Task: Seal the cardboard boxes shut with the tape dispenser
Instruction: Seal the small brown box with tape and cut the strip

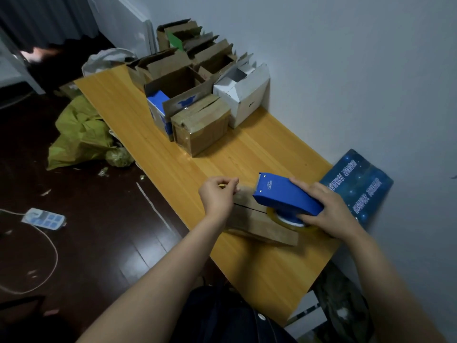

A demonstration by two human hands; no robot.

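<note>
Yellow wood-grain table [247, 149], pale wall [346, 70], glossy dark floor [99, 231] | flat cardboard box [259, 227] at near end | left hand [217, 195] grips its left end | right hand [331, 214] grips blue dispenser [284, 194] atop it

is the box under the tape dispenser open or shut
Shut: the box has its top flaps lying flat, meeting at a thin dark seam, with the tape dispenser resting on it in the right hand.
</note>
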